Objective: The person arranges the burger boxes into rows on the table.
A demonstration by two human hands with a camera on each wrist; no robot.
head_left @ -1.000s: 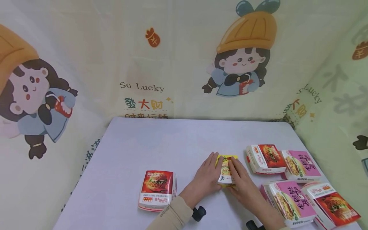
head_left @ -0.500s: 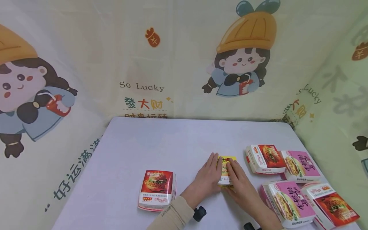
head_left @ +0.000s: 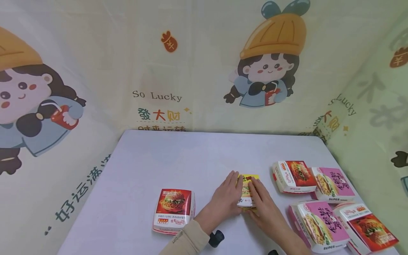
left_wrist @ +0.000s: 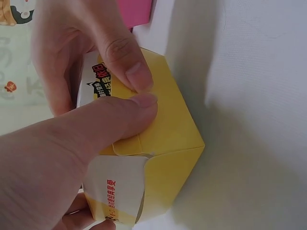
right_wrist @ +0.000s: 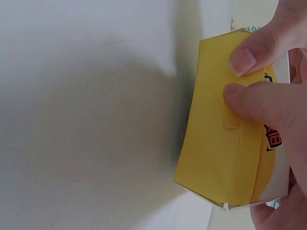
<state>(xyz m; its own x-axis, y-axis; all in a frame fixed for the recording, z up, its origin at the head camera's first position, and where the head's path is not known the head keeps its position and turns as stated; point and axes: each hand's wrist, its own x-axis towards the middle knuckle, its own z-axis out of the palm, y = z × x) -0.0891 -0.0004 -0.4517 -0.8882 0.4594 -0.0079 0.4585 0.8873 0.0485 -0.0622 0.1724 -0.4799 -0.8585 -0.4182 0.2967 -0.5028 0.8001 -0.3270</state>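
Note:
A small yellow-and-white food carton [head_left: 247,191] with printed lettering sits on the table between both hands. My left hand [head_left: 224,194] holds its left side, fingers lying along the top edge. On the other side my right hand [head_left: 267,203] holds it the same way. In the left wrist view the two thumbs meet on the carton's yellow front face [left_wrist: 172,115], pressing where the lid flap overlaps. The right wrist view shows a tab [right_wrist: 231,119] on this face, partly under a thumb. The carton is closed, and its back is hidden by the fingers.
A red-and-white burger box [head_left: 174,209] stands to the left. At the right are two more red burger boxes [head_left: 301,173] and two pink ones [head_left: 329,223], close together. The white table [head_left: 178,156] ends at a printed cloth backdrop [head_left: 204,71]. A black wrist device [head_left: 216,238] shows near the left sleeve.
Both hands and the yellow carton have shifted slightly left and toward the near side of the table. The grip stays on the carton; the other boxes have not moved.

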